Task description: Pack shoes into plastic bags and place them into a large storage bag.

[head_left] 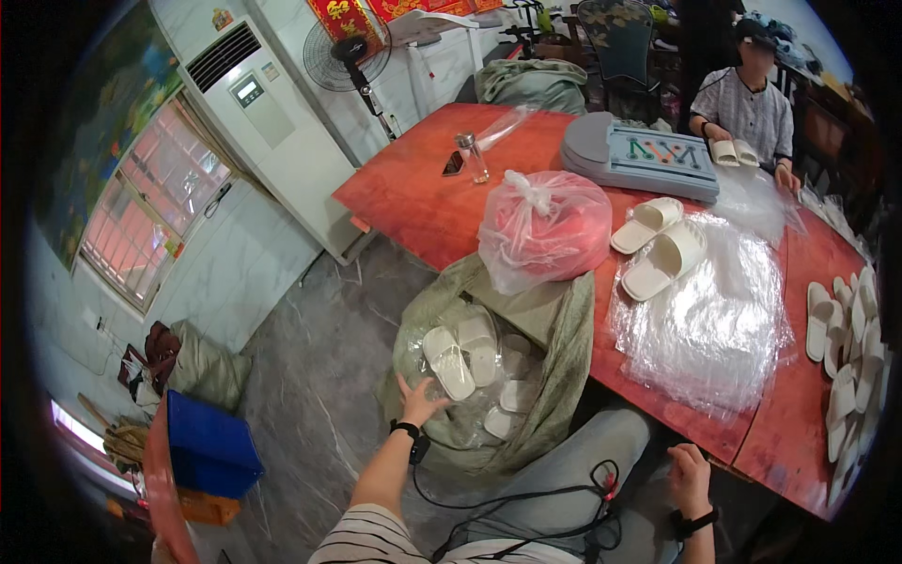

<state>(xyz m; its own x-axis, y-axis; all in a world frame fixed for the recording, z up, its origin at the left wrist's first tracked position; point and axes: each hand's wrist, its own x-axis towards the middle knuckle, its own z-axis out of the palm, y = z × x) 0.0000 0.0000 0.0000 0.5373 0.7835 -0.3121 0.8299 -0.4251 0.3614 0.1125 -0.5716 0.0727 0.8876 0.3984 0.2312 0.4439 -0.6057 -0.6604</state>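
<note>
My left hand (420,402) is open, fingers spread, at the edge of a pair of white slippers (449,363) in clear plastic. That pair lies with other bagged slippers (512,397) inside a green woven sack (554,352) between the table and my legs. Whether my fingertips touch the plastic I cannot tell. Above my lap, near the table's front edge, my right hand (691,477) has its fingers curled in, with nothing seen in them. On the red table (413,179), a loose pair of white slippers (667,263) rests beside and partly on a stack of clear plastic bags (705,329).
A knotted clear bag with red contents (545,230) stands at the table edge behind the sack. Farther back are a grey case (639,155) and a glass bottle (474,160). More slippers (846,348) pile up at right. A co-worker (747,108) holds slippers across the table. Dark cables (526,498) cross my lap.
</note>
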